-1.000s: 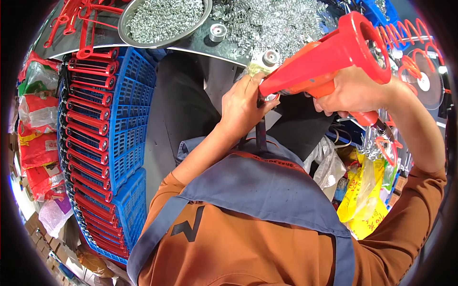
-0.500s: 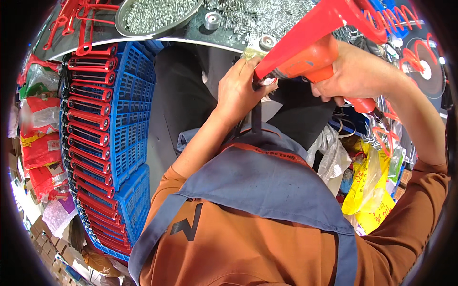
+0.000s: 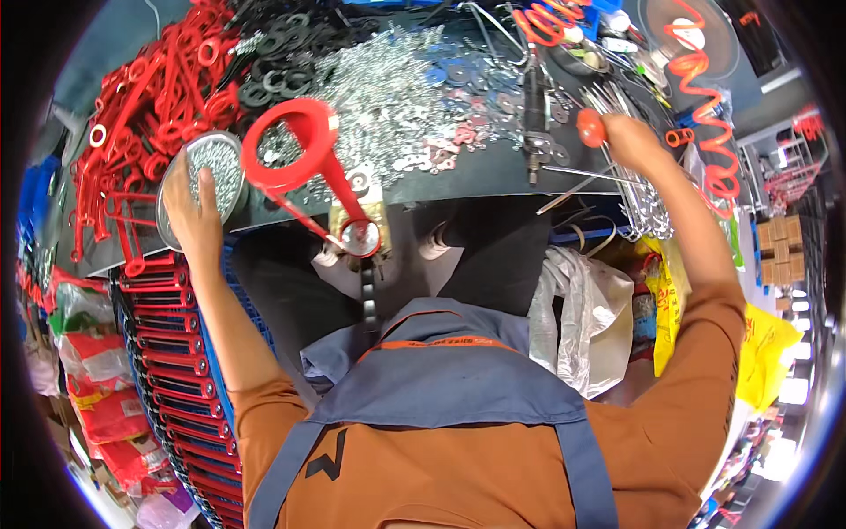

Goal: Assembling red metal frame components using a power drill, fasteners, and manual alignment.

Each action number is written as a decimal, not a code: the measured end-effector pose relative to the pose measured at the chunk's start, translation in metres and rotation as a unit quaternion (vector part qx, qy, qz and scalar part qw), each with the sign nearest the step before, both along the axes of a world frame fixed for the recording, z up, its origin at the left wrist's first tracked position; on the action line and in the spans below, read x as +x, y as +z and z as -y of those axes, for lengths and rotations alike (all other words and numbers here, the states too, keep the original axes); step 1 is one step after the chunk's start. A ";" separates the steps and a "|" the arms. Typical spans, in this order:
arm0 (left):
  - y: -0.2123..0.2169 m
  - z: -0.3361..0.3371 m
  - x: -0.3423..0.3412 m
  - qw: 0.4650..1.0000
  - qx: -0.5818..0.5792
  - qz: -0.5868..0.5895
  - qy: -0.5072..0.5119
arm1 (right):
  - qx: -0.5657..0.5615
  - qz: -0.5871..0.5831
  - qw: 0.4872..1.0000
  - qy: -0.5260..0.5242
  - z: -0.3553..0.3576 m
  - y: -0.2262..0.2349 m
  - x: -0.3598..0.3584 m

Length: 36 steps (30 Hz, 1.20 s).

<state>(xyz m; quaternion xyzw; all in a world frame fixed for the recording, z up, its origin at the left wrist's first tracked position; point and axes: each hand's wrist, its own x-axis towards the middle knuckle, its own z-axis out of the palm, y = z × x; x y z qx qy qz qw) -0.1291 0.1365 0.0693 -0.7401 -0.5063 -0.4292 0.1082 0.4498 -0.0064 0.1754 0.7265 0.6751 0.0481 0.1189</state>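
Note:
My left hand [image 3: 192, 210] reaches into a metal bowl [image 3: 236, 141] of small silvery parts, fingers stretched and apart over them. At the right, my right hand [image 3: 633, 144] is closed on an orange-red power driver [image 3: 591, 129]; only its rounded end shows, the rest hidden by the hand. Between my hands, a red part with a large ring [image 3: 332, 145] stands tilted on a small fixture [image 3: 374, 217] at the table's near edge. A round metal piece [image 3: 359, 238] sits at its lower end. Neither hand touches that part.
Red arms [image 3: 163, 101] and black rings [image 3: 286, 53] are heaped behind the bowl. Loose silvery pieces [image 3: 379, 97] cover the table's middle. Metal rods [image 3: 648, 207] lie under my right forearm, near a coiled red hose [image 3: 705, 88]. Racked red parts [image 3: 167, 344] stand lower left.
My left hand has let go of the red part and moved left into the bowl. My right hand has carried the driver right, away from the part. The view has shifted.

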 end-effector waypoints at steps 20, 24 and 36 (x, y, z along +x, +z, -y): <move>0.065 0.106 0.094 0.545 -0.208 0.549 -0.598 | 0.113 -0.542 0.795 0.249 0.050 -0.222 -0.265; 0.089 0.098 -0.003 0.435 -0.191 0.654 -0.589 | -0.092 -0.764 0.625 0.130 0.067 -0.182 -0.272; 0.046 0.096 0.073 0.530 -0.164 0.666 -0.499 | 0.273 -0.554 0.775 0.134 -0.027 -0.125 -0.285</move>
